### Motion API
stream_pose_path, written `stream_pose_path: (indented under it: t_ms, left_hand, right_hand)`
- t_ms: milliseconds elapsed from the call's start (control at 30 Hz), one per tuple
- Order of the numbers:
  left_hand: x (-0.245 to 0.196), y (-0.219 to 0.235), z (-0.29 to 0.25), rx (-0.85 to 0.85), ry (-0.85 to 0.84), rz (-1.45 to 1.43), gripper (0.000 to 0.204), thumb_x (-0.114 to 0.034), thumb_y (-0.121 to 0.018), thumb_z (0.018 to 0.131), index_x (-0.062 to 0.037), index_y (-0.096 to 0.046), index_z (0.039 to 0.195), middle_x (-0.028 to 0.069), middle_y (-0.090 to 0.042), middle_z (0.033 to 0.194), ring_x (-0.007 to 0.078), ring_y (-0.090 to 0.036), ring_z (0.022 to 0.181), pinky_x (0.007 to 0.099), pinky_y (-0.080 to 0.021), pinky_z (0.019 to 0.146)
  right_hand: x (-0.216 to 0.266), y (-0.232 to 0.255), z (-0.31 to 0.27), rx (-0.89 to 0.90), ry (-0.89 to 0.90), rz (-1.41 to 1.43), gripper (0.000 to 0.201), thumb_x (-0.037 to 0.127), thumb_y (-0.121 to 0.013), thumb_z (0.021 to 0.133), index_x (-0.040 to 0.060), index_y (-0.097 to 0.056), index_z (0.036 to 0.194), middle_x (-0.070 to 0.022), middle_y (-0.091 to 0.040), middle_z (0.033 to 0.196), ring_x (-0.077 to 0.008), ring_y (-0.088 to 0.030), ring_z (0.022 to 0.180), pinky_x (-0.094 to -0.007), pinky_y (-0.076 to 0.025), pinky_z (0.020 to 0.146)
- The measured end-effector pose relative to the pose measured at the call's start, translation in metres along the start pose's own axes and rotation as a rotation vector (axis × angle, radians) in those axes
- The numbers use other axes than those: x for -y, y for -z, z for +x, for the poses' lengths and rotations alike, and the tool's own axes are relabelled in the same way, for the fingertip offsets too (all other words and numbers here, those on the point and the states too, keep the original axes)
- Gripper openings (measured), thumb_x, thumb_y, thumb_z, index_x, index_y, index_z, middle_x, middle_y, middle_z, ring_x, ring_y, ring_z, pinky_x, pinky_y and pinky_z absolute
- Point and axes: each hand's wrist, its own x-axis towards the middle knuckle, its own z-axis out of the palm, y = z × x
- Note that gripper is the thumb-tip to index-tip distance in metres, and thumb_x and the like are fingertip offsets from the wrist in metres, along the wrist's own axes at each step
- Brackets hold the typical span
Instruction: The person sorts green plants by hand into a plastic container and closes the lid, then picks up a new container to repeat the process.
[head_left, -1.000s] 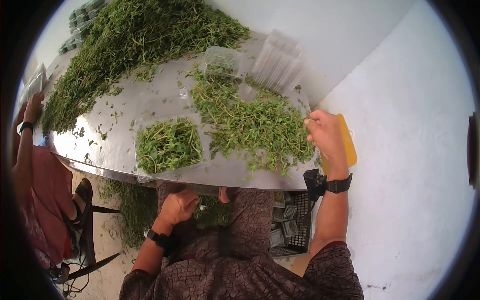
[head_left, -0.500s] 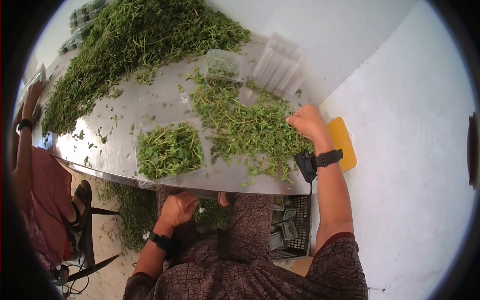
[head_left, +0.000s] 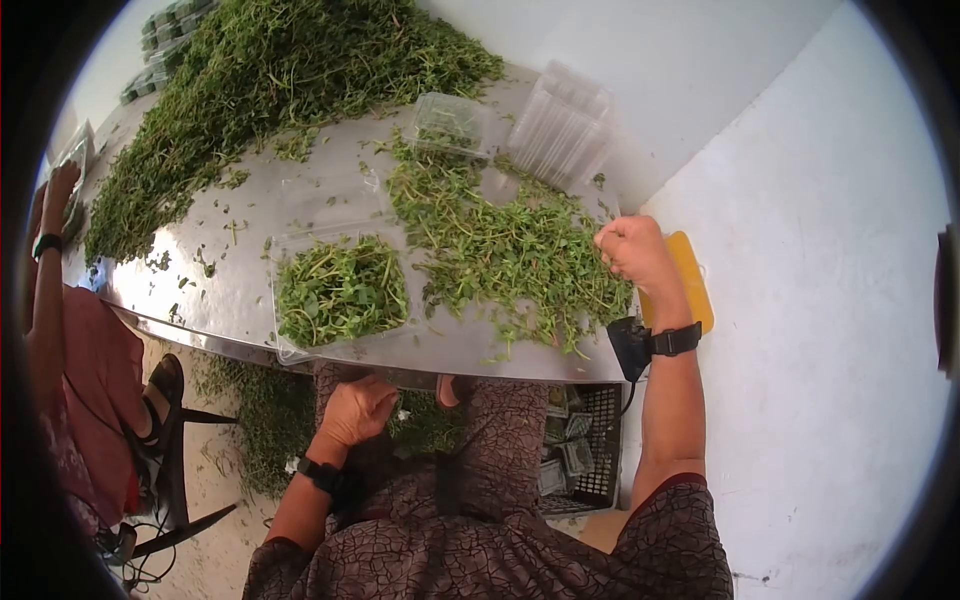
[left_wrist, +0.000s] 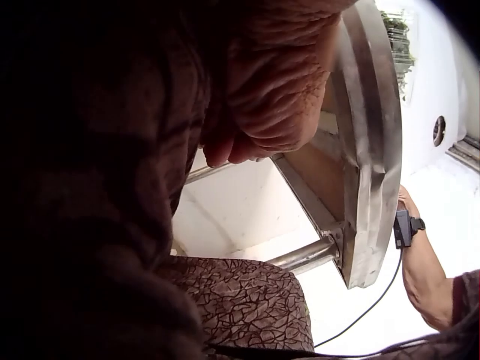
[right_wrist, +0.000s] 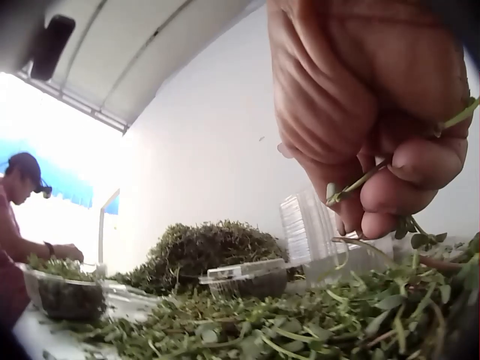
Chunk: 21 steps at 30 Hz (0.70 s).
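Note:
My right hand (head_left: 640, 255) is over the right end of a loose spread of leafy green sprigs (head_left: 520, 245) on the metal table. In the right wrist view its curled fingers (right_wrist: 401, 187) pinch a few thin green sprigs (right_wrist: 360, 184), close above the spread. My left hand (head_left: 355, 412) rests low by my lap, just below the table edge, fingers loosely curled with nothing visible in them. An open clear plastic clamshell box (head_left: 278, 325), its lid folded back, stands on the table in front of it, filled with greens (head_left: 342, 290).
A big heap of greens (head_left: 280, 90) covers the back left. Behind the spread stand a clear box (head_left: 447, 118) and a stack of empty clamshells (head_left: 560, 125). A yellow board (head_left: 692, 280) is at the right wall, a black crate (head_left: 600, 450) below. Another person (head_left: 100, 370) works at left.
My right hand went left over the spread of greens, then came back right to its end. The left hand has stayed where it was.

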Motion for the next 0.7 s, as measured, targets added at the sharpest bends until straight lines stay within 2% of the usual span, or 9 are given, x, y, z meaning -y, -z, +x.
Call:
stream_pose_path:
  t_ms: [67, 167, 233, 367, 467, 533, 567, 633, 700]
  left_hand:
    - [0.003, -0.002, -0.001, 0.015, -0.02, 0.011, 0.007, -0.009, -0.066, 0.079, -0.0032, -0.066, 0.084, 0.0133, -0.063, 0.076, 0.0351, -0.063, 0.067, 0.0405, -0.051, 0.059]
    - [0.001, -0.003, -0.002, 0.01, -0.007, 0.008, 0.007, -0.009, -0.066, 0.079, -0.0035, -0.066, 0.084, 0.0132, -0.064, 0.076, 0.0344, -0.063, 0.066, 0.0405, -0.051, 0.059]
    - [-0.002, -0.001, -0.001, 0.009, -0.007, 0.021, 0.007, -0.009, -0.066, 0.079, -0.0036, -0.066, 0.083, 0.0132, -0.063, 0.075, 0.0344, -0.063, 0.065, 0.0407, -0.051, 0.058]
    - [-0.001, -0.001, -0.001, -0.009, -0.036, 0.041, 0.007, -0.01, -0.066, 0.078, -0.0041, -0.066, 0.082, 0.013, -0.062, 0.073, 0.0345, -0.062, 0.064, 0.0412, -0.051, 0.057]
    - [0.0, -0.001, -0.002, -0.001, -0.026, 0.068, 0.007, -0.01, -0.066, 0.078, -0.0045, -0.066, 0.082, 0.0126, -0.061, 0.072, 0.0346, -0.062, 0.064, 0.0413, -0.051, 0.057]
    - [0.002, -0.002, -0.002, -0.011, -0.028, 0.058, 0.007, -0.01, -0.066, 0.079, -0.0046, -0.066, 0.082, 0.0125, -0.061, 0.073, 0.0347, -0.062, 0.064, 0.0412, -0.051, 0.057]
    - [0.003, -0.003, -0.002, -0.016, -0.035, 0.048, 0.007, -0.01, -0.066, 0.079, -0.0047, -0.066, 0.082, 0.0125, -0.062, 0.073, 0.0349, -0.062, 0.064, 0.0411, -0.051, 0.057]
    - [0.002, -0.003, -0.002, -0.01, -0.025, 0.044, 0.007, -0.01, -0.066, 0.079, -0.0046, -0.065, 0.082, 0.0124, -0.062, 0.074, 0.035, -0.062, 0.065, 0.0412, -0.051, 0.057]
    - [0.002, -0.003, -0.002, -0.011, -0.018, 0.038, 0.006, -0.01, -0.066, 0.079, -0.0045, -0.065, 0.082, 0.0123, -0.062, 0.074, 0.0351, -0.062, 0.065, 0.0412, -0.051, 0.057]
  right_hand:
    - [-0.002, -0.003, 0.0, 0.006, -0.028, -0.025, 0.02, 0.015, -0.068, 0.08, -0.0028, -0.066, 0.073, -0.0023, -0.056, 0.056, -0.009, -0.05, 0.048, -0.0282, -0.039, 0.044]
    - [0.003, -0.012, -0.001, 0.044, -0.031, -0.145, 0.023, 0.019, -0.072, 0.078, -0.0033, -0.066, 0.074, -0.0054, -0.054, 0.055, -0.015, -0.053, 0.049, -0.0334, -0.043, 0.049]
    - [-0.003, -0.018, 0.007, 0.022, 0.064, -0.539, 0.024, 0.021, -0.073, 0.076, -0.002, -0.068, 0.077, -0.0107, -0.054, 0.055, -0.0239, -0.055, 0.053, -0.0386, -0.046, 0.056]
    - [-0.005, -0.031, 0.003, -0.045, 0.115, -0.38, 0.022, 0.022, -0.073, 0.074, 0.0008, -0.068, 0.078, -0.0146, -0.055, 0.057, -0.0305, -0.054, 0.056, -0.0421, -0.046, 0.06]
    - [-0.012, -0.031, 0.005, -0.1, 0.215, -0.388, 0.016, 0.018, -0.07, 0.075, 0.0023, -0.069, 0.079, -0.0162, -0.058, 0.06, -0.0283, -0.054, 0.054, -0.0414, -0.046, 0.059]
    - [-0.006, -0.021, 0.004, -0.082, 0.254, -0.174, 0.015, 0.015, -0.068, 0.078, 0.0005, -0.068, 0.082, -0.0109, -0.059, 0.06, -0.0194, -0.054, 0.053, -0.0341, -0.046, 0.055]
    - [-0.002, -0.016, 0.002, -0.079, 0.253, -0.174, 0.015, 0.015, -0.068, 0.078, 0.0005, -0.068, 0.082, -0.0109, -0.059, 0.06, -0.0194, -0.054, 0.053, -0.0341, -0.046, 0.055]
    - [0.026, -0.002, -0.015, -0.039, 0.099, 0.151, 0.014, 0.013, -0.066, 0.082, -0.0001, -0.067, 0.085, -0.004, -0.061, 0.064, -0.0092, -0.053, 0.054, -0.0241, -0.042, 0.051]
    - [0.037, 0.005, -0.024, -0.026, 0.087, 0.193, 0.014, 0.013, -0.066, 0.083, 0.0, -0.067, 0.086, -0.0018, -0.06, 0.065, -0.0069, -0.051, 0.054, -0.0219, -0.04, 0.05]
